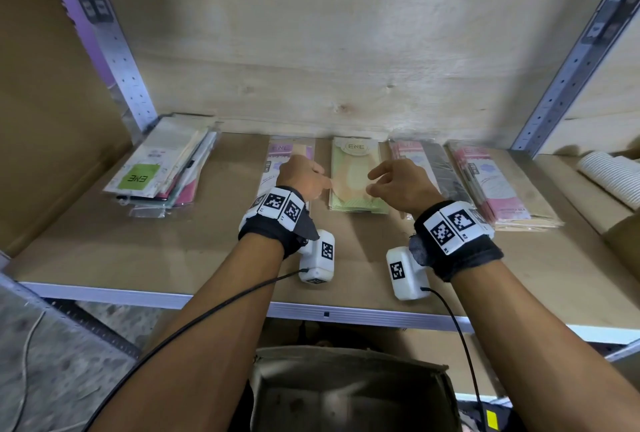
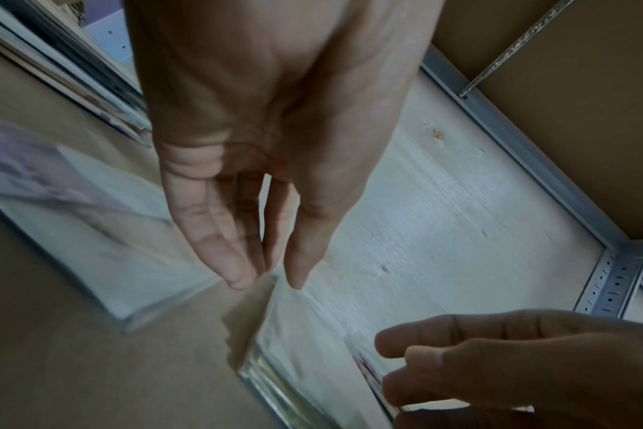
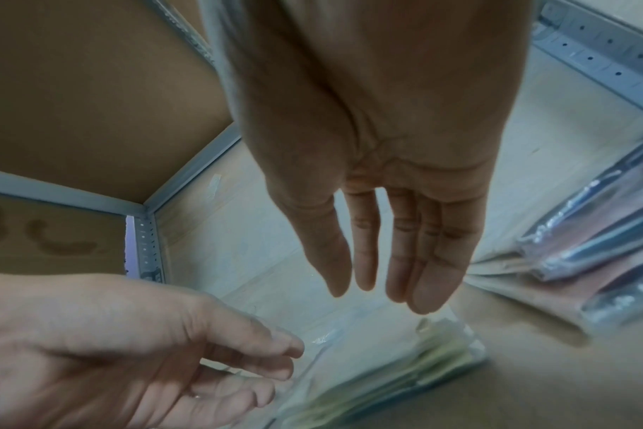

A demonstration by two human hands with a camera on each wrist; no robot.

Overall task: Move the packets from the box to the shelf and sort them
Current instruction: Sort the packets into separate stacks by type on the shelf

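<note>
While both my hands hover with loose, empty fingers, the left hand [image 1: 304,177] and right hand [image 1: 401,182] flank the green packet stack [image 1: 356,178] lying on the shelf [image 1: 173,251].

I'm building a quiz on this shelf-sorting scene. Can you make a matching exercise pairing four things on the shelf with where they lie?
Things:
1. messy pile with a green label
2. green packet stack
3. purple packet stack
4. pink packet stack

Places:
A. partly under the left hand
B. far left, by the post
C. between the two hands
D. furthest right of the stacks

Pairs: 1-B, 2-C, 3-A, 4-D
</note>
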